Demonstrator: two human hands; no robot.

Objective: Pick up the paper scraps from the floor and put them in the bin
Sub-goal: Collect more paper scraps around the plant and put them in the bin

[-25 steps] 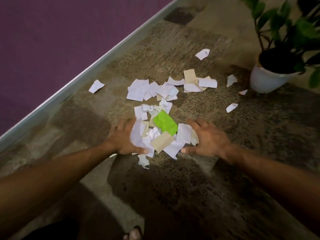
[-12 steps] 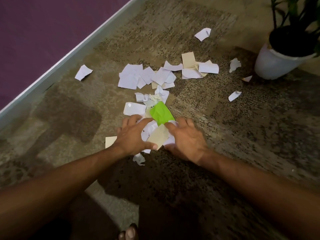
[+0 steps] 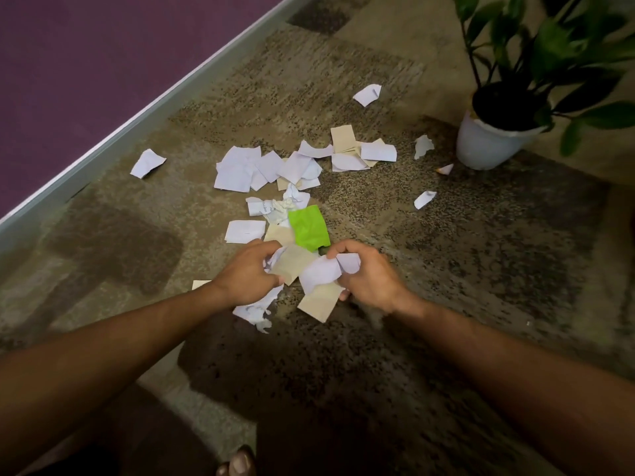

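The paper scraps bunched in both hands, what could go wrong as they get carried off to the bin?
1. The left hand and right hand pinch a loose bundle; the beige scrap hangs low and may slip out.
2. The torn white scrap under the left hand looks barely caught and could stay behind.
3. No bin is in view, so pieces may fall on the way, and the green scrap and many others lie ungathered on the carpet.

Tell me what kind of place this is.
Probably a room in a home or office: a patterned brown carpet covers the floor, a purple wall with a pale skirting board runs along it, and a potted plant stands nearby.
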